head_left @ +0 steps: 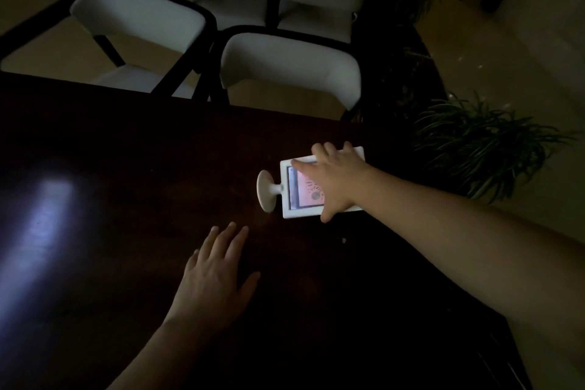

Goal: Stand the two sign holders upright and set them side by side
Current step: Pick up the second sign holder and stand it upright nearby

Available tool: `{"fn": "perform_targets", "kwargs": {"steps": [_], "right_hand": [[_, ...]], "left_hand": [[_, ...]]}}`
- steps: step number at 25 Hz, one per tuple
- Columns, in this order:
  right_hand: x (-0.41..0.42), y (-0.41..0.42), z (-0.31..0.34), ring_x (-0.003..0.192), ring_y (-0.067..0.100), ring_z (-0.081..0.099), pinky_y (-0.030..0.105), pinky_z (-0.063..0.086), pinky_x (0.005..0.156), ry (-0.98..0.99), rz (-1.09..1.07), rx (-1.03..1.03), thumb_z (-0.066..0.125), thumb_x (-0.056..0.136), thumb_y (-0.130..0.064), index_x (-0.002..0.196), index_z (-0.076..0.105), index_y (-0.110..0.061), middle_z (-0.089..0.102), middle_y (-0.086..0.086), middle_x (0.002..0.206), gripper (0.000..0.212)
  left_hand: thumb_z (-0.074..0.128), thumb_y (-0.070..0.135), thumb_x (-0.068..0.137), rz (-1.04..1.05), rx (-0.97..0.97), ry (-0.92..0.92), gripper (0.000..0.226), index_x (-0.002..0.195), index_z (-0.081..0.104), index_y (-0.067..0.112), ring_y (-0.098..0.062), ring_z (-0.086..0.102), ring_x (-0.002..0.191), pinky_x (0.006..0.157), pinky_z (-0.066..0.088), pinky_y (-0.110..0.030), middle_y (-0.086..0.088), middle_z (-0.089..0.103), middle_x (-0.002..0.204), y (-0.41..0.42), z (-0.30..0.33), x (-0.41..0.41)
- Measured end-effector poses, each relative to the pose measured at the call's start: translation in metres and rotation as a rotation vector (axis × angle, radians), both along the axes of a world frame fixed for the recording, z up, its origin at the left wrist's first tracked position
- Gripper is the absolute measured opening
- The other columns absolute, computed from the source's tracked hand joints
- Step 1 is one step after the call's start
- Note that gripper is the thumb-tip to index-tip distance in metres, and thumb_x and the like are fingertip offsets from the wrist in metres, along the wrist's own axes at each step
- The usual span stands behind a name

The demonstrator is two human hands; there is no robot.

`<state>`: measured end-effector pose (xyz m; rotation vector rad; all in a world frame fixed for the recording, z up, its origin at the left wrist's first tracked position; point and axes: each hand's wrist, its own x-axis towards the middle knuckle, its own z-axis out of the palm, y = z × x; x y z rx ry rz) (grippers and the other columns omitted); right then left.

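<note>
Head view: right hand (335, 177) covers flat sign holder (289, 196).

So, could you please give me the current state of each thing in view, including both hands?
Sign holder: lying flat on the table, round base pointing left, not upright.
Right hand: spread over the sign holder's frame, fingers at its far edge; grip unclear.
Left hand: open, fingers spread, over the table, holding nothing.
Table: dark, bearing the one sign holder visible.
Chairs: empty, pushed to the table's far edge.
</note>
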<state>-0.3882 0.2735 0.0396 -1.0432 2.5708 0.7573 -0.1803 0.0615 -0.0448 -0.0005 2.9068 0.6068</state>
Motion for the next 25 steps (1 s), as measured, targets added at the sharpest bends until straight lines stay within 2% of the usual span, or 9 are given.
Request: {"fn": "perform_targets", "kwargs": {"steps": [4, 7, 9, 12, 16, 17, 19, 21, 25], "right_hand": [[0.028, -0.037, 0.025, 0.129, 0.035, 0.030, 0.067, 0.022, 0.106, 0.072, 0.183, 0.150, 0.081, 0.052, -0.063, 0.154, 0.005, -0.028, 0.024, 0.017, 0.146, 0.132], [0.051, -0.063, 0.036, 0.135, 0.037, 0.028, 0.069, 0.012, 0.111, 0.168, 0.359, 0.241, 0.084, 0.059, -0.052, 0.155, 0.008, -0.023, 0.023, 0.018, 0.150, 0.125], [0.065, -0.076, 0.038, 0.136, 0.038, 0.028, 0.068, 0.006, 0.112, 0.231, 0.457, 0.259, 0.081, 0.068, -0.044, 0.154, 0.014, -0.023, 0.027, 0.018, 0.150, 0.111], [0.082, -0.095, 0.037, 0.138, 0.042, 0.026, 0.068, 0.000, 0.112, 0.298, 0.579, 0.328, 0.077, 0.077, -0.035, 0.150, 0.024, -0.021, 0.029, 0.020, 0.150, 0.092], [0.104, -0.118, 0.031, 0.144, 0.048, 0.009, 0.069, -0.004, 0.110, 0.353, 0.684, 0.551, 0.082, 0.044, -0.007, 0.151, 0.020, -0.014, 0.018, 0.026, 0.157, 0.124], [0.109, -0.121, 0.026, 0.145, 0.049, 0.004, 0.069, -0.006, 0.110, 0.359, 0.705, 0.597, 0.081, 0.044, -0.006, 0.152, 0.018, -0.012, 0.014, 0.026, 0.158, 0.125], [0.122, -0.124, 0.016, 0.145, 0.051, -0.004, 0.070, -0.011, 0.108, 0.387, 0.741, 0.633, 0.083, 0.064, -0.018, 0.154, 0.014, -0.010, 0.007, 0.025, 0.161, 0.113], [0.133, -0.121, 0.003, 0.144, 0.052, -0.008, 0.069, -0.010, 0.109, 0.371, 0.732, 0.588, 0.078, 0.072, -0.020, 0.154, 0.010, -0.009, 0.003, 0.026, 0.161, 0.108], [0.152, -0.104, -0.019, 0.147, 0.044, -0.001, 0.059, -0.001, 0.115, 0.233, 0.663, 0.252, 0.064, 0.089, -0.036, 0.154, 0.010, -0.009, 0.007, 0.022, 0.162, 0.089]], "left_hand": [[0.050, 0.062, 0.089, -0.008, -0.038, 0.058, 0.091, 0.154, -0.006, 0.033, -0.022, -0.018, 0.148, 0.118, 0.016, -0.052, 0.005, -0.018, 0.163, 0.005, 0.001, -0.012], [0.048, 0.065, 0.088, -0.034, -0.078, 0.039, 0.097, 0.150, -0.020, 0.034, -0.025, -0.023, 0.146, 0.118, 0.011, -0.055, 0.004, -0.026, 0.161, 0.004, -0.010, -0.007], [0.045, 0.066, 0.089, -0.052, -0.107, 0.008, 0.098, 0.143, -0.031, 0.036, -0.026, -0.024, 0.146, 0.119, 0.009, -0.058, 0.003, -0.024, 0.160, 0.001, -0.020, 0.000], [0.039, 0.069, 0.089, -0.061, -0.117, -0.005, 0.096, 0.146, -0.029, 0.034, -0.027, -0.023, 0.146, 0.119, 0.006, -0.060, 0.004, -0.020, 0.161, -0.003, -0.032, 0.011], [0.035, 0.069, 0.091, -0.100, -0.152, -0.036, 0.093, 0.151, -0.023, 0.028, -0.027, -0.024, 0.146, 0.119, 0.003, -0.060, 0.001, -0.019, 0.164, -0.007, -0.041, 0.018], [0.034, 0.069, 0.091, -0.102, -0.151, -0.052, 0.092, 0.151, -0.022, 0.028, -0.027, -0.024, 0.146, 0.118, 0.001, -0.060, 0.001, -0.019, 0.163, -0.007, -0.042, 0.019], [0.031, 0.070, 0.091, -0.107, -0.153, -0.077, 0.090, 0.152, -0.018, 0.027, -0.028, -0.023, 0.146, 0.117, -0.002, -0.060, 0.000, -0.017, 0.164, -0.007, -0.044, 0.020], [0.028, 0.071, 0.091, -0.113, -0.156, -0.092, 0.088, 0.154, -0.014, 0.026, -0.029, -0.021, 0.147, 0.118, -0.004, -0.060, -0.003, -0.014, 0.164, -0.006, -0.045, 0.020], [0.024, 0.073, 0.091, -0.098, -0.137, -0.094, 0.086, 0.155, -0.010, 0.027, -0.029, -0.023, 0.146, 0.117, -0.008, -0.059, -0.006, -0.013, 0.164, -0.005, -0.046, 0.022]]}}
